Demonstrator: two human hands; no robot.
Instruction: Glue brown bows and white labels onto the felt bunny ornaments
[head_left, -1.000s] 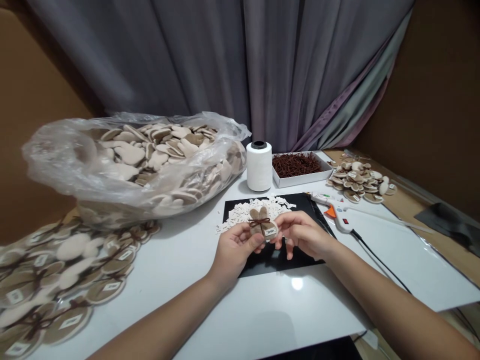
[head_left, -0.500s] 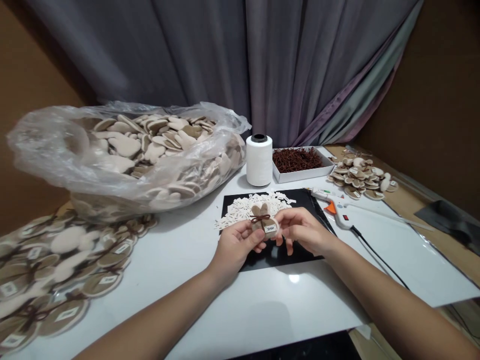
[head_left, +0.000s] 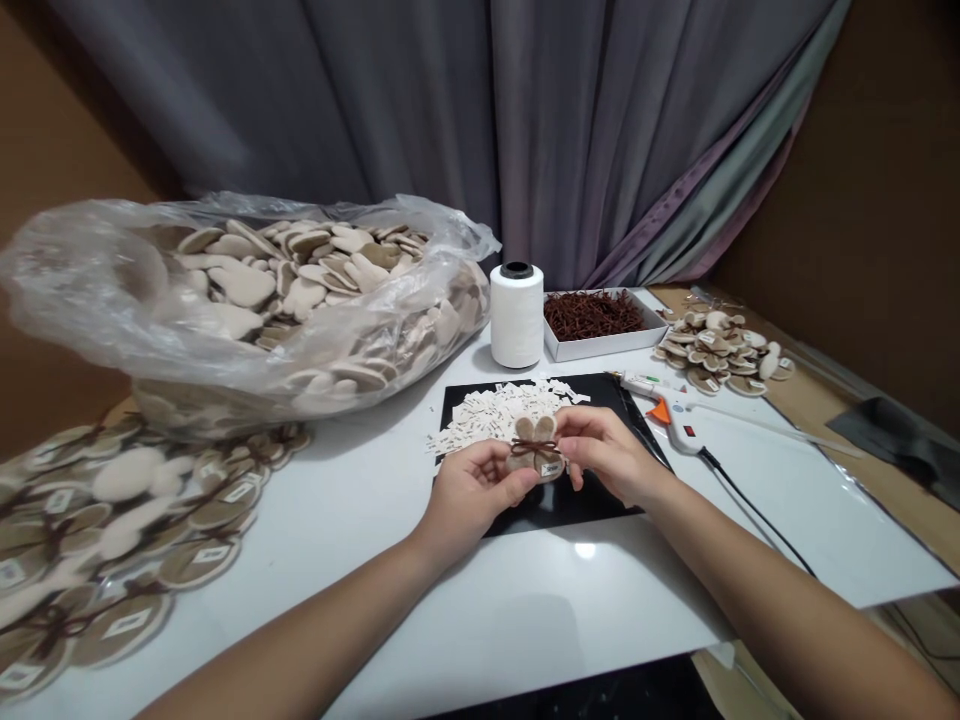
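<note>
My left hand (head_left: 471, 492) and my right hand (head_left: 604, 452) both pinch a small felt bunny-shaped tag (head_left: 537, 446) between them, above a black mat (head_left: 592, 500). The tag is tan with two ears, a dark brown bow at its neck and a small white label low on its front. My left thumb presses its lower left edge. My right fingertips grip its right side. A heap of small white paper labels (head_left: 487, 414) lies on the mat just behind the tag.
A big clear plastic bag of plain felt bunnies (head_left: 247, 300) fills the left back. Finished tags spread at the left (head_left: 112, 510) and far right (head_left: 720, 352). A white thread spool (head_left: 517, 316), a box of brown bows (head_left: 596, 322) and a glue gun (head_left: 675, 416) with its cord stand behind.
Both hands have shifted the tag slightly right and lower, keeping hold of it. The head view has tipped a little, so the table items sit higher in the picture.
</note>
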